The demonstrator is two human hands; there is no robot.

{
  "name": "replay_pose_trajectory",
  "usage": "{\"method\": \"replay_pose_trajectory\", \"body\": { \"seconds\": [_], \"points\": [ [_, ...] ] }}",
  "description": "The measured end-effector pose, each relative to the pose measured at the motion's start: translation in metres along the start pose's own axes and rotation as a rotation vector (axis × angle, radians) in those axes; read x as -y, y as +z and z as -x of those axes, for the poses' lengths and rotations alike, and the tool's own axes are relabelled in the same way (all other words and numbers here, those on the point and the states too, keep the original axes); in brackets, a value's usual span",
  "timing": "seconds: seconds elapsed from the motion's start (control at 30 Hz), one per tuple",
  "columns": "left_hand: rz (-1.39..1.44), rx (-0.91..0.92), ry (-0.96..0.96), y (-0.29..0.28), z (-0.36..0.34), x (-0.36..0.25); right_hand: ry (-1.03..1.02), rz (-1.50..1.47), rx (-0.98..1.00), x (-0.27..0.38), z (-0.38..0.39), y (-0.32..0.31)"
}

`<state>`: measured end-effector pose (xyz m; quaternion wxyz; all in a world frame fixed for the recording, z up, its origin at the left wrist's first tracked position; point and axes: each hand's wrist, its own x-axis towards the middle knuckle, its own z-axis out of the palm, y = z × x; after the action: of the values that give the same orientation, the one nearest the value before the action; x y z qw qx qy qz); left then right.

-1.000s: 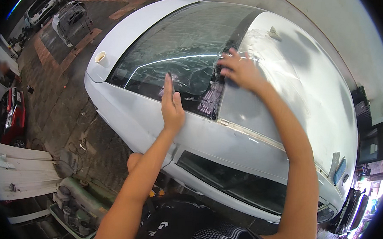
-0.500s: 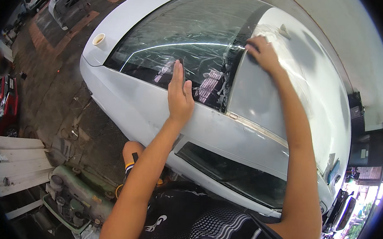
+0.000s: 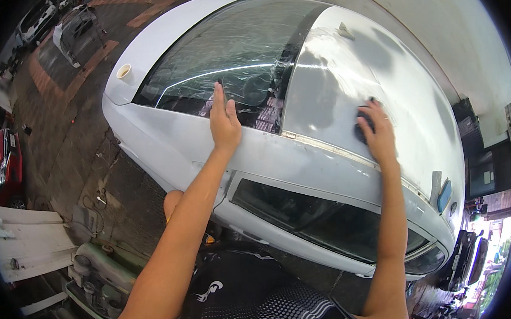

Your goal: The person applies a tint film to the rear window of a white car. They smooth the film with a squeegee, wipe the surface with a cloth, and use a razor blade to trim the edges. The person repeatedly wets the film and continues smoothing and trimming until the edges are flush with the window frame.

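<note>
A white car patched with grey primer stretches in front of me. On its roof [image 3: 342, 77], my right hand [image 3: 380, 132] is curled over a dark pad [image 3: 363, 123], which is mostly hidden by the fingers. My left hand [image 3: 225, 122] rests by the near lower edge of the windshield [image 3: 215, 57], fingers stretched out and held together, thumb up. Wrinkled clear film appears to cover that glass. A small dark part shows at the left fingertips; I cannot tell what it is. Between the hands, a pale metal trim channel [image 3: 326, 147] runs along the roof edge.
A cup [image 3: 123, 71] stands on the car's front panel. Toward the roof's rear are a blue block [image 3: 444, 197] and a small pale wedge-shaped piece [image 3: 346, 31] lies at the far side. A greenish machine [image 3: 108, 273] and white panels [image 3: 25, 236] sit at lower left.
My right hand has moved from the windshield's upper corner back onto the roof, and the dark pad now shows under it. The view has shifted; my left hand keeps its pose by the glass edge.
</note>
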<state>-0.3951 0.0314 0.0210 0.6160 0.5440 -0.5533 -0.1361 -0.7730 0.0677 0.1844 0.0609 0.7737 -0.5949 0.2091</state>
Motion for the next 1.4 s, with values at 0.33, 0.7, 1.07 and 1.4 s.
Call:
{"method": "replay_pose_trajectory", "body": {
  "seconds": [0.33, 0.7, 1.07, 1.4],
  "points": [
    [0.092, -0.027, -0.039, -0.004, 0.002, 0.001, 0.205, 0.13, -0.27, -0.034, 0.018, -0.001],
    [0.132, -0.013, 0.01, -0.007, 0.008, -0.001, 0.156, 0.232, -0.291, -0.034, 0.023, 0.001],
    [1.119, -0.06, -0.704, -0.015, -0.017, -0.026, 0.07, 0.205, -0.469, -0.026, 0.023, 0.004],
    [0.894, 0.064, -0.63, 0.039, 0.018, -0.108, 0.076, -0.01, -0.572, -0.035, 0.027, -0.006]
  ]
}}
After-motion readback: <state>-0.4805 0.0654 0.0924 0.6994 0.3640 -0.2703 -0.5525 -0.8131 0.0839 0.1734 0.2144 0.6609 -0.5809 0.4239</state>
